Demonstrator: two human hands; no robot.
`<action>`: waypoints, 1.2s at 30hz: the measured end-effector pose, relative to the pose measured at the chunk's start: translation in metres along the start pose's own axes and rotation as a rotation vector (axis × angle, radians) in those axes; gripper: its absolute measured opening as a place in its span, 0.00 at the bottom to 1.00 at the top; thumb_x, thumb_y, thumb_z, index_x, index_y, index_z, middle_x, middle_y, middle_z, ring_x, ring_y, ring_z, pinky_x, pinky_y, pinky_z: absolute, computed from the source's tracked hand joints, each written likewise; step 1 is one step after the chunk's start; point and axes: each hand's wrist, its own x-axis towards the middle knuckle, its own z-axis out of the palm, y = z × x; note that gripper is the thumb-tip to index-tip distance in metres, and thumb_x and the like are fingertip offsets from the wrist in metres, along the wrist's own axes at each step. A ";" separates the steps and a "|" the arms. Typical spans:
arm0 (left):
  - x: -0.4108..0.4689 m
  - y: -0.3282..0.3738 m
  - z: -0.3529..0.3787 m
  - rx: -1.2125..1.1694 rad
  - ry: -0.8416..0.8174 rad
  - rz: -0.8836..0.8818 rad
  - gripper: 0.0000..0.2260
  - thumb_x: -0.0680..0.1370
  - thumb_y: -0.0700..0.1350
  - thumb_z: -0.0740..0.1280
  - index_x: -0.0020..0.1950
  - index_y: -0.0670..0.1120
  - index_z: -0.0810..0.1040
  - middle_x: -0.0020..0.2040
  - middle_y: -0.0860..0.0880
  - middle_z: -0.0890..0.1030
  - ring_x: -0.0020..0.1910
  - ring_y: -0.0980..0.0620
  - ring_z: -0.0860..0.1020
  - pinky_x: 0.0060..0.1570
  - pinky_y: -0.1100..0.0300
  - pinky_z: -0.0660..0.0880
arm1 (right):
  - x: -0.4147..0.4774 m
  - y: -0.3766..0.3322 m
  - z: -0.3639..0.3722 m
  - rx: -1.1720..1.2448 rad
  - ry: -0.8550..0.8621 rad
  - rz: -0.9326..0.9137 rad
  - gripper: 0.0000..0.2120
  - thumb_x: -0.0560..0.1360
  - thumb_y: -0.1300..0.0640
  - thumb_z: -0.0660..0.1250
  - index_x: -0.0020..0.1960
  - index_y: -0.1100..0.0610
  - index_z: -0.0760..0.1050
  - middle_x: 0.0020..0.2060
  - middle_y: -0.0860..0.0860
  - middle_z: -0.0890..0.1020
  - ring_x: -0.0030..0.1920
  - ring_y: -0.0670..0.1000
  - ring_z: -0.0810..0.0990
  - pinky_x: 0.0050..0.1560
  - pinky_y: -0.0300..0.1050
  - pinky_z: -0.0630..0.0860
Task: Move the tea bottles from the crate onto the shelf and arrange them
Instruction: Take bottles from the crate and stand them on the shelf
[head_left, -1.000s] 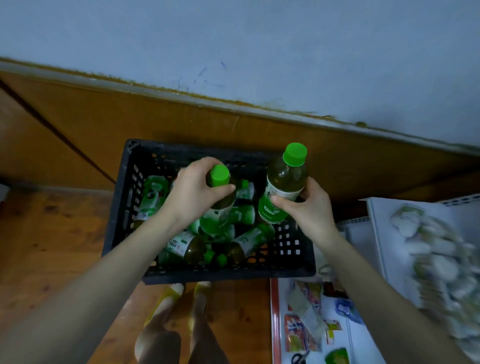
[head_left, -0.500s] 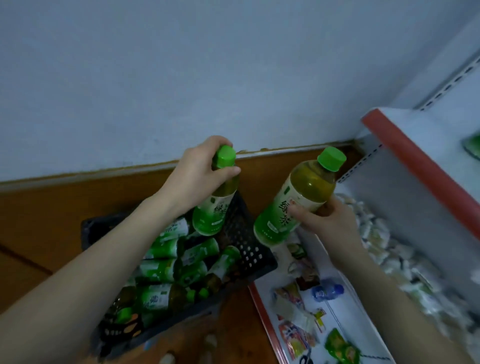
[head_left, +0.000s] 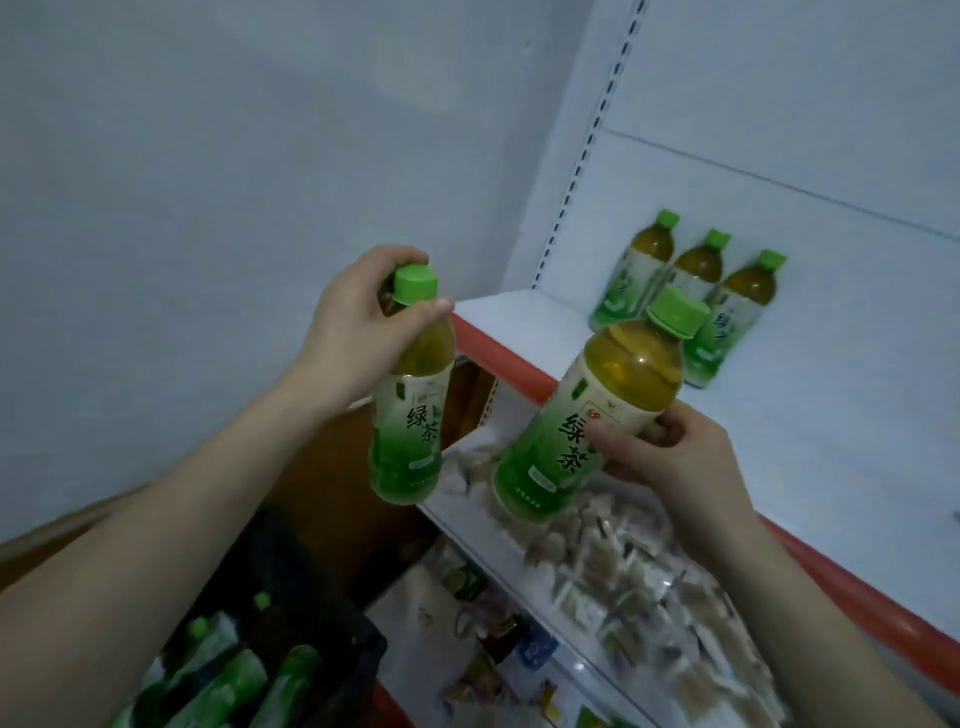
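My left hand (head_left: 358, 322) grips a green-capped tea bottle (head_left: 410, 415) by its neck, hanging just left of the shelf's red front edge. My right hand (head_left: 670, 457) holds a second tea bottle (head_left: 587, 415) around its label, tilted, in front of that edge. Three tea bottles (head_left: 691, 280) stand in a cluster on the white shelf (head_left: 519, 317) against its back panel. At the bottom left the black crate (head_left: 358, 654) holds several more bottles (head_left: 228, 680) lying down.
A lower shelf (head_left: 587, 670) under the red edge carries several small wrapped snack packets (head_left: 623, 566). A pale wall fills the left. The upper shelf has bare white room left and right of the three bottles. A slotted upright (head_left: 587, 150) runs up the shelf's left side.
Both hands have lifted their bottles out of the crate and up to shelf height. The view has swung up and right, so the shelf with three bottles now shows.
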 end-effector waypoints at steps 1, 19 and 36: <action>0.009 0.011 0.013 -0.054 0.006 -0.003 0.15 0.73 0.43 0.70 0.59 0.45 0.74 0.48 0.52 0.75 0.44 0.57 0.74 0.44 0.68 0.72 | 0.003 -0.001 -0.015 0.000 0.026 -0.012 0.14 0.59 0.56 0.75 0.44 0.53 0.79 0.40 0.48 0.86 0.41 0.48 0.84 0.38 0.40 0.81; 0.110 0.100 0.252 -0.292 -0.157 0.124 0.17 0.75 0.43 0.68 0.63 0.44 0.72 0.54 0.49 0.75 0.53 0.52 0.74 0.50 0.62 0.74 | 0.083 0.023 -0.212 0.007 0.243 -0.075 0.12 0.66 0.61 0.74 0.48 0.54 0.77 0.43 0.48 0.84 0.41 0.44 0.83 0.35 0.34 0.79; 0.090 0.038 0.324 -0.386 -0.509 -0.034 0.23 0.70 0.56 0.69 0.62 0.52 0.66 0.54 0.54 0.76 0.57 0.52 0.75 0.52 0.59 0.75 | 0.104 0.064 -0.248 -0.099 0.357 0.023 0.13 0.66 0.61 0.74 0.46 0.50 0.76 0.43 0.46 0.83 0.41 0.42 0.83 0.38 0.34 0.80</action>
